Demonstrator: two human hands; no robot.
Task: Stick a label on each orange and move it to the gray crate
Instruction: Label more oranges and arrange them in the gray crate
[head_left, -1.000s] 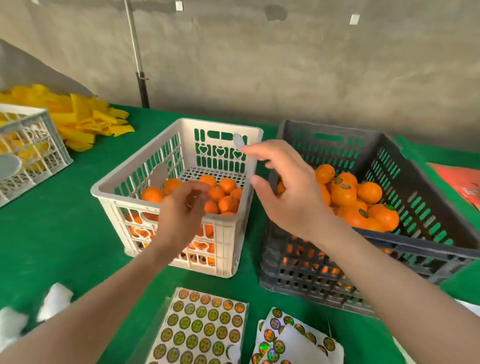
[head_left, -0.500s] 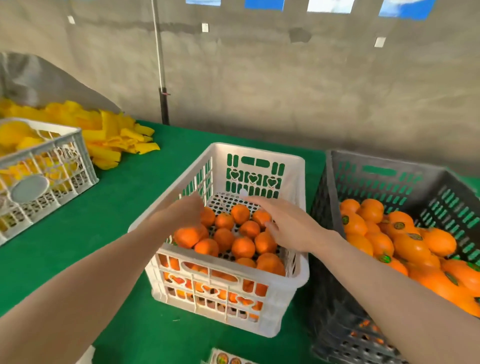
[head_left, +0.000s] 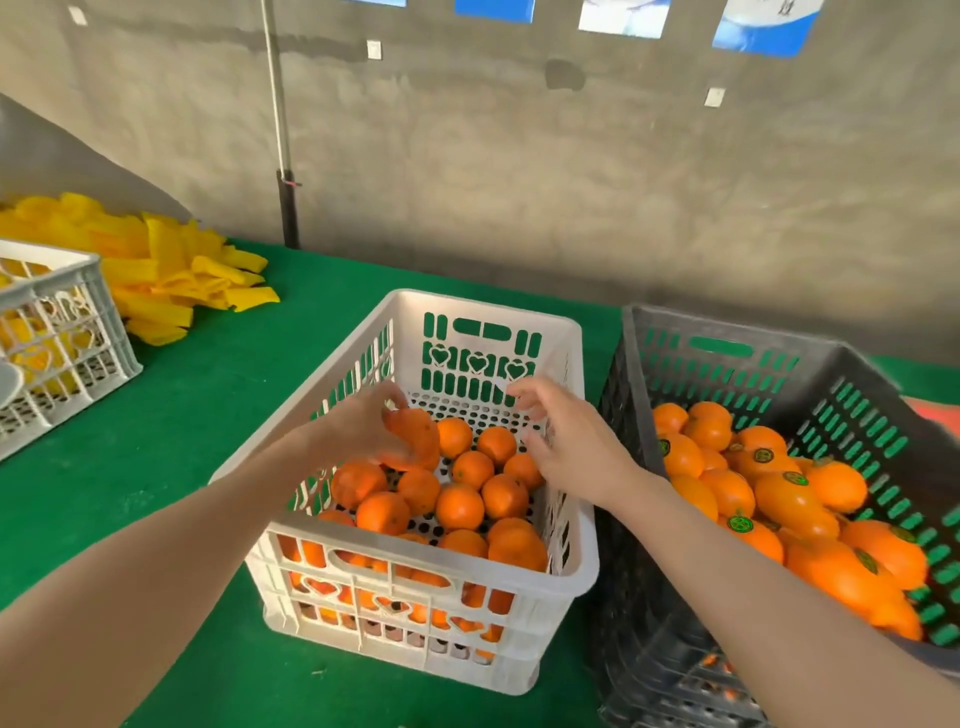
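Green table (head_left: 176, 447); orange (head_left: 414, 435) in left hand (head_left: 358, 428)

The white crate (head_left: 483, 306) and the gray crate (head_left: 675, 319) just beside it are open on top, 2 rims standing between them. Bare floor shows behind the oranges (head_left: 460, 506) at the white crate's far end; open green desk (head_left: 182, 415) lies to its left.

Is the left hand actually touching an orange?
Touching. The head view shows the left hand with fingers curled round an orange, no gap.
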